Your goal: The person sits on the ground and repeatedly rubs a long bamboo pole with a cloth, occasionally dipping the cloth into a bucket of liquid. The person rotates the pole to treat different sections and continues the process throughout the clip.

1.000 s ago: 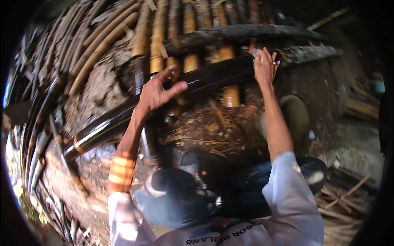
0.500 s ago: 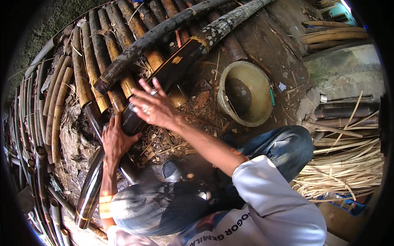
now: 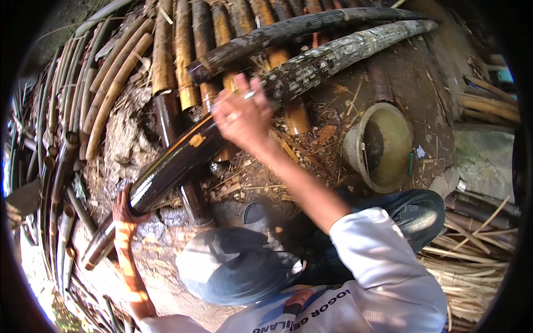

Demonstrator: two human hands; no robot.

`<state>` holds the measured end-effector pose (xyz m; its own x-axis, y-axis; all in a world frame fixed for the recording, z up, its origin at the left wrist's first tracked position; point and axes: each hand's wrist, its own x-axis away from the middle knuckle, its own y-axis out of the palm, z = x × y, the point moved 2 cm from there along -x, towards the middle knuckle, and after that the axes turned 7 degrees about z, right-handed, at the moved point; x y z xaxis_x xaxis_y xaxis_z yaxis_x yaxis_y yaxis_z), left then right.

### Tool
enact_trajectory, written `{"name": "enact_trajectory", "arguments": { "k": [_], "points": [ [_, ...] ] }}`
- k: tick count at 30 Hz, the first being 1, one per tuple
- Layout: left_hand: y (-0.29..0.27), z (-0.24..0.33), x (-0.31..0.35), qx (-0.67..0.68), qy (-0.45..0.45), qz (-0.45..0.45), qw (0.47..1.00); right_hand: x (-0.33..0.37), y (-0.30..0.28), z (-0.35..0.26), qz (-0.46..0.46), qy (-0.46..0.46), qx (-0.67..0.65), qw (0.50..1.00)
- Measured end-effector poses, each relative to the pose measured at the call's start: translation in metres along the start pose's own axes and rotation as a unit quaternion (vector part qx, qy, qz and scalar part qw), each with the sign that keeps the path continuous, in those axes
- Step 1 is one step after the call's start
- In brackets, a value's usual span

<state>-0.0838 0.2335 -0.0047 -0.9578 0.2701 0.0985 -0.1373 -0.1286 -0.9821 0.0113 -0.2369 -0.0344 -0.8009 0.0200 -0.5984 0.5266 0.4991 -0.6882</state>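
Note:
A thick dark bamboo pole slants from the near left to the far right; its near part is dark and glossy, its far part mottled grey. A light strip and a small yellowish patch show along the dark part. At its near end, my left hand is closed round the rim, fingers on the far side and thumb across the end. Farther up the pole, my right hand lies over it with bent fingers, blurred by motion. A ring shows on one finger.
Another dark pole lies beyond, across a row of bamboo lengths. A round bucket stands to the right. More bamboo lies at left. Split strips are heaped at lower right. My bent knees are close below the pole.
The bamboo pole has slid toward me and to the left. My left hand has moved with its end, lower left. My right hand's spread fingers are now bent over the pole. The view has shifted.

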Motion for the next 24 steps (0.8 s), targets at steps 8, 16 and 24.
{"name": "enact_trajectory", "arguments": {
  "k": [8,16,24],
  "points": [
    [-0.011,-0.01,0.001,0.027,0.0,-0.018,0.999,-0.024,-0.023,0.02,-0.28,0.188,0.023,0.941],
    [-0.016,0.006,-0.07,0.121,-0.037,-0.174,0.977,-0.01,0.003,0.082,-0.035,0.227,0.193,0.954],
    [-0.019,0.069,-0.083,0.031,-0.063,-0.096,0.993,0.004,0.023,0.018,-0.082,0.06,-0.015,0.995]
  ]
}}
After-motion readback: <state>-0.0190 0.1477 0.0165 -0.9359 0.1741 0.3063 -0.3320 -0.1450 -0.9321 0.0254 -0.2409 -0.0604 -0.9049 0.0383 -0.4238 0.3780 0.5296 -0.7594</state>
